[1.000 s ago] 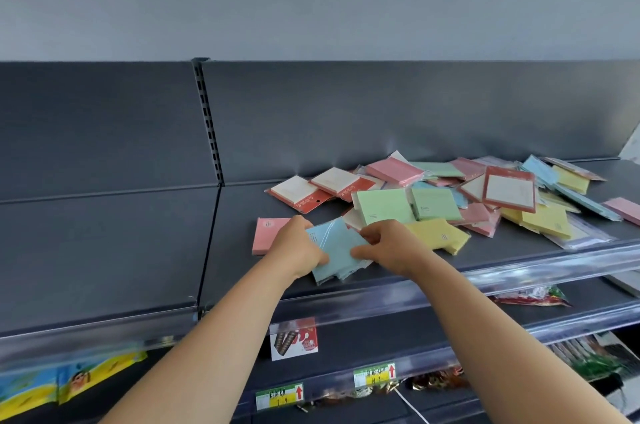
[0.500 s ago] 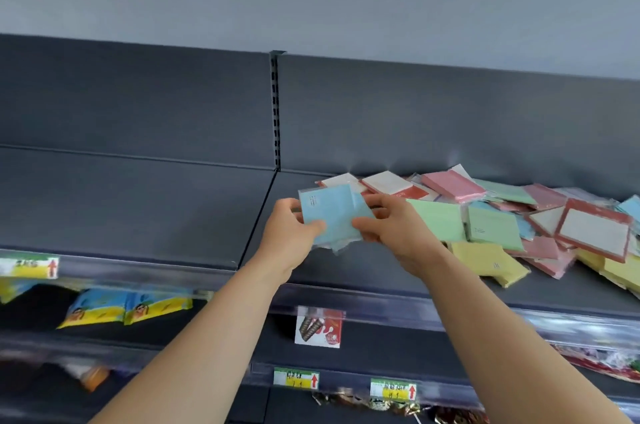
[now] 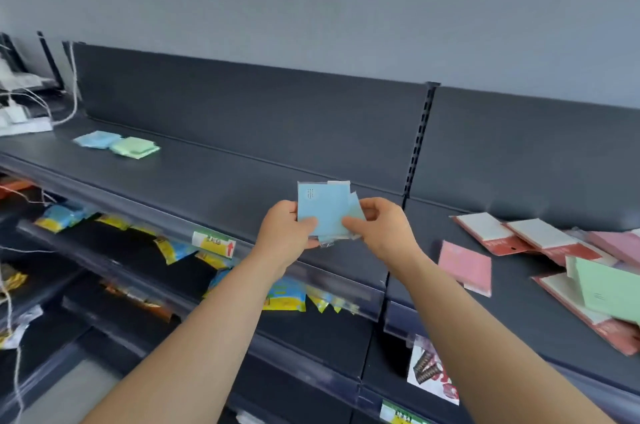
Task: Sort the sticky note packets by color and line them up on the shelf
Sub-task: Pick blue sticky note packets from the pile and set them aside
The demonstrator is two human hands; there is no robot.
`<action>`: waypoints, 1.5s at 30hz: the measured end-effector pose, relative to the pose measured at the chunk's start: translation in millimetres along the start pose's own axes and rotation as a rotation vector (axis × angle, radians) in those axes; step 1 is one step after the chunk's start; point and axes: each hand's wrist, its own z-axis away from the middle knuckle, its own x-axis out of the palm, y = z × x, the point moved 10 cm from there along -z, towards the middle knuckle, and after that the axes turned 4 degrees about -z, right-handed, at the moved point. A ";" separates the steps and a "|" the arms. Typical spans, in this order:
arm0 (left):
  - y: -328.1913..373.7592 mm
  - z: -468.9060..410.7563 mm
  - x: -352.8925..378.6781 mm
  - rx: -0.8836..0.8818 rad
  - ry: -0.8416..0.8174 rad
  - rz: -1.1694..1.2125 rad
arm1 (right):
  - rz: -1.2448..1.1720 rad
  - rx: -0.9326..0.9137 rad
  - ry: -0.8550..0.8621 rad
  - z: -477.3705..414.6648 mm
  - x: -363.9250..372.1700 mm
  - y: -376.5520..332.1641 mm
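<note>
Blue packets (image 3: 323,210) held upright above the shelf (image 3: 221,181), faces toward the camera, fanned slightly right. Left hand (image 3: 285,233) pinches the left edge, right hand (image 3: 382,227) the right, both arms reaching forward.

Both hands hold a small stack of blue sticky note packets (image 3: 323,210) up in front of the dark shelf (image 3: 242,181): the left hand (image 3: 285,233) pinches its left edge, the right hand (image 3: 382,227) its right edge. Far left on the shelf lie a blue packet (image 3: 97,139) and a green packet (image 3: 135,147), touching. To the right, a pink packet (image 3: 465,266) lies near a jumble of red-backed, pink and green packets (image 3: 568,250).
</note>
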 end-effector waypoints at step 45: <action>-91.7 -348.8 -604.1 -0.029 0.380 -0.168 | 0.323 -0.242 -0.308 -287.6 640.6 -205.3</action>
